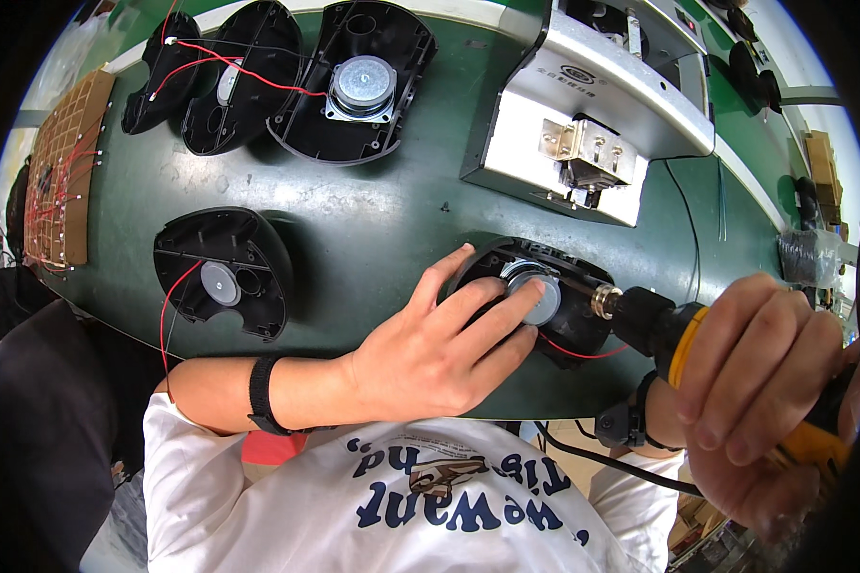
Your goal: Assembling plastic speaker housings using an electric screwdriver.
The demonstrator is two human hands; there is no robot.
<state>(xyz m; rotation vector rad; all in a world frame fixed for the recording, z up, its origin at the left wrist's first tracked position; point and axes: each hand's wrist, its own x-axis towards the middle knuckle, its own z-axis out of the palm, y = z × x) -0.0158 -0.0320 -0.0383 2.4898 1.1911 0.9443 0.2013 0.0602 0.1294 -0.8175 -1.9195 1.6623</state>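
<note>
My left hand (pixel 440 349) reaches across a black speaker housing (pixel 583 329), its fingers pressing on the round grey-backed loudspeaker driver (pixel 542 298) inside. Part of the housing is hidden under that hand. In my right hand (pixel 759 382) is a yellow-and-black electric screwdriver (pixel 645 320), gripped around its body. Its silver nose points left into the housing, close to the driver's upper right edge; where the bit's tip ends I cannot make out. A red wire (pixel 583 355) curves out along the housing's near side.
Another housing (pixel 253 258) with a driver and red wire lies at left. Several more housings (pixel 296 124) line the far left edge. A metal machine (pixel 554 162) stands behind my hands. At far left is a cardboard tray (pixel 67 172) with red wires. The green table (pixel 382 210) lies beneath.
</note>
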